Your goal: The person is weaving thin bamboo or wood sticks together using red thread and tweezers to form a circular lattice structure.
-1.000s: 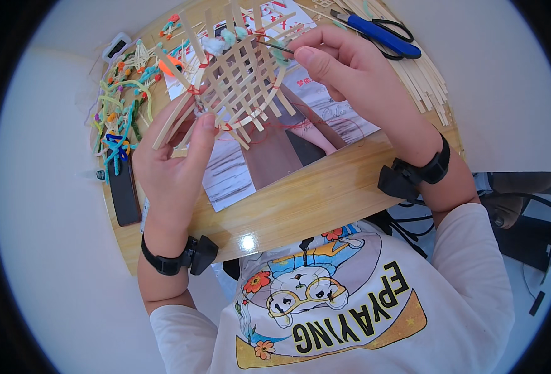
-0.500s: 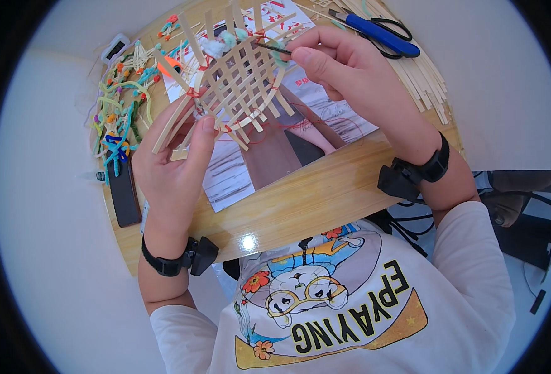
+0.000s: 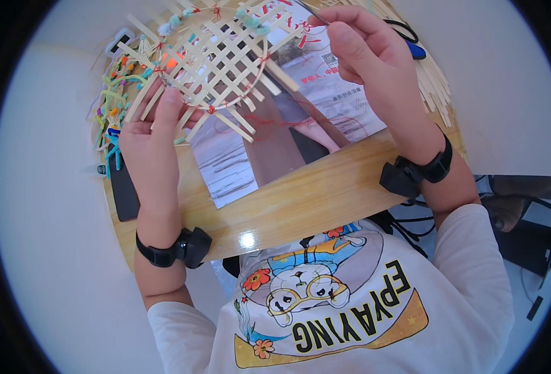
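My left hand (image 3: 148,149) grips the lower left edge of a round lattice woven from pale wooden strips (image 3: 216,62), thumb on top and fingers beneath. The strip ends stick out past a thin hoop tied with red thread. Fluffy mint-green yarn (image 3: 253,23) wraps part of the hoop at the upper right; white and blue tufts sit at its upper left. To the right of the lattice, my right hand (image 3: 372,65) is raised, pinching a thin dark tool (image 3: 308,9) between thumb and fingers. Its far end is too small to make out.
Under the lattice, a large printed sheet (image 3: 225,177) lies on the wooden table (image 3: 300,181), with loose red thread (image 3: 275,121) across it. Colourful fuzzy stems (image 3: 114,93) and a black phone (image 3: 124,194) lie left. Loose wooden strips (image 3: 436,103) and a blue-handled tool (image 3: 417,51) lie right.
The lattice has tilted flatter and shifted up and left with my left hand. My right hand has drawn the dark tool away from the yarn-wrapped rim, up and to the right.
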`<state>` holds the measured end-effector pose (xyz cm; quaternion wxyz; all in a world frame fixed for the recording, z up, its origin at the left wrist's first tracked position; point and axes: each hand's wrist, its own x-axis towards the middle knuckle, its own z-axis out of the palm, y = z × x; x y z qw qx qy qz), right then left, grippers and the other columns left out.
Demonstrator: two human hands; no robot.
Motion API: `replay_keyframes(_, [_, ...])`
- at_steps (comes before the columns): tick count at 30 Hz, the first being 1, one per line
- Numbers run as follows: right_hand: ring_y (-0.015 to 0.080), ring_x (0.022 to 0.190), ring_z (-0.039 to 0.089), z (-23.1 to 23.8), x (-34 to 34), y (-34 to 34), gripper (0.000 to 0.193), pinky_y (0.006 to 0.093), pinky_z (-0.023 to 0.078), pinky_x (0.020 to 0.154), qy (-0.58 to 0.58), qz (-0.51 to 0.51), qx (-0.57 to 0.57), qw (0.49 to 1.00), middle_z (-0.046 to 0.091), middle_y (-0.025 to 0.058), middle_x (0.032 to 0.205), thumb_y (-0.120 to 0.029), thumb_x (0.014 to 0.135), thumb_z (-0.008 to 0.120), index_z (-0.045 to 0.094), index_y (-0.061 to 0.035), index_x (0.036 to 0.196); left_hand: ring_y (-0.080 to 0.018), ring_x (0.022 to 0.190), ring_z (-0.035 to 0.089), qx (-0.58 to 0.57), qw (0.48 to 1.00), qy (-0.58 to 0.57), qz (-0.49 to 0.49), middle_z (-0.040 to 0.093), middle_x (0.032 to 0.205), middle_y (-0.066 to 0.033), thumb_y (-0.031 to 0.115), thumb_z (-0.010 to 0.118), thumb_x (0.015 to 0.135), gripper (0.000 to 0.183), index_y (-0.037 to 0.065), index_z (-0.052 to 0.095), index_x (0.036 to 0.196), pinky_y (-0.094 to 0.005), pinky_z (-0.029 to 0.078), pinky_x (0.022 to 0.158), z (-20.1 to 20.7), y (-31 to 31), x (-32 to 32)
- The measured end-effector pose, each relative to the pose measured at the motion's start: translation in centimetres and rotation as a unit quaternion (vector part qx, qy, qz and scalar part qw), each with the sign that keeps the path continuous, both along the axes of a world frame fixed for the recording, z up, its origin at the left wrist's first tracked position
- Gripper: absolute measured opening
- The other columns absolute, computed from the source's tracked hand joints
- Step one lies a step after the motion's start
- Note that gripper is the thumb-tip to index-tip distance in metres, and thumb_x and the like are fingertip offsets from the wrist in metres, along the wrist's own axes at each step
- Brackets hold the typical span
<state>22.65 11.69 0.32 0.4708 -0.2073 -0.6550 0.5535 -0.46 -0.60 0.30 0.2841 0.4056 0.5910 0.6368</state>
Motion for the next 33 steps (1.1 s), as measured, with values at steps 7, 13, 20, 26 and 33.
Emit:
replay_keyframes(7, [0.0013,0.054,0.029,0.6,0.1,-0.7,0.034,0.0175,0.026,0.048,-0.027,-0.018,-0.015,0.999,0.039,-0.0058,0.069,-0.026,0.099,0.049,0.053,0.001,0.119,-0.0165,0.088,0.065,0.041,0.998,-0.027,0.049,0.065,0.104,-0.016,0.014,0.065,0.088,0.045,-0.01,0.051,0.124,-0.0307,0.056,0.077,0.8,-1.7,1.5])
replay_keyframes(13, [0.0011,0.054,0.028,-0.3,0.4,0.0,0.035,0.0175,0.025,0.048,0.028,0.001,0.009,1.0,0.039,-0.0053,0.069,-0.027,0.099,0.049,0.052,0.0022,0.119,-0.0178,0.085,0.067,0.048,0.997,-0.025,0.049,0.064,0.105,-0.0167,0.017,0.061,0.09,0.051,-0.011,0.042,0.128,-0.027,0.057,0.066,0.9,-1.2,1.3])
replay_keyframes(20, [0.0006,0.051,0.028,0.0,0.1,-0.3,0.032,0.0176,0.024,0.046,-0.022,-0.01,-0.033,0.999,0.041,-0.0067,0.068,-0.02,0.096,0.056,0.053,-0.0011,0.122,-0.0166,0.088,0.066,0.035,0.998,-0.053,0.017,0.064,0.107,-0.0143,0.017,0.061,0.091,0.047,-0.008,0.046,0.127,-0.0277,0.056,0.072,0.3,-0.7,0.4])
replay_keyframes(26, [0.0003,0.063,0.04,-0.2,-0.3,-0.9,0.03,0.0176,0.032,0.053,-0.021,-0.002,-0.015,1.0,0.053,-0.0049,0.079,-0.025,0.095,0.058,0.058,-0.0032,0.116,-0.0163,0.086,0.067,0.029,0.989,-0.141,-0.03,0.065,0.106,-0.0127,0.021,0.06,0.092,0.044,-0.006,0.049,0.126,-0.0265,0.056,0.074,0.1,0.0,0.1])
replay_keyframes(33, [0.0026,0.063,0.042,1.3,0.0,0.6,0.03,0.0166,0.035,0.057,-0.137,-0.075,-0.118,0.981,0.046,-0.0056,0.071,-0.024,0.1,0.045,0.06,0.0001,0.112,-0.0149,0.08,0.067,0.047,0.993,-0.103,-0.039,0.066,0.1,-0.0106,0.022,0.06,0.092,0.039,-0.004,0.053,0.12,-0.0246,0.053,0.069,0.1,0.1,0.2])
